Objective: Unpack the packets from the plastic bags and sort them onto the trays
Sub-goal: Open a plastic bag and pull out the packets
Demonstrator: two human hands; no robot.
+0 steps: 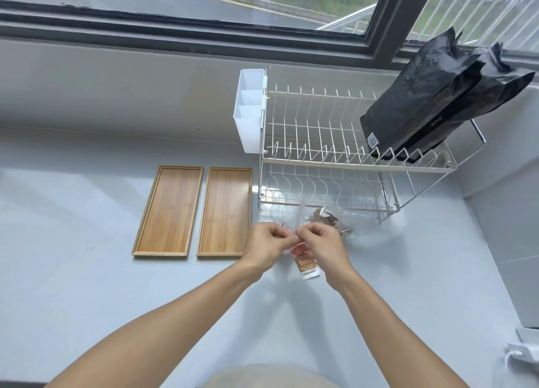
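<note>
Two wooden trays lie side by side on the counter, the left tray [168,211] and the right tray [226,211], both bare. Just right of them my left hand [264,249] and my right hand [322,246] pinch the top of a clear plastic bag [300,212] between them. Red and brown packets [306,266] hang inside that bag below my fingers. A second clear plastic bag [335,221] holding brown packets lies on the counter just behind my right hand.
A white two-tier wire dish rack [320,165] stands behind the bags, with a white cutlery holder [249,110] on its left end and black pouches [431,101] on its top tier. A white plug [522,349] sits at the right edge.
</note>
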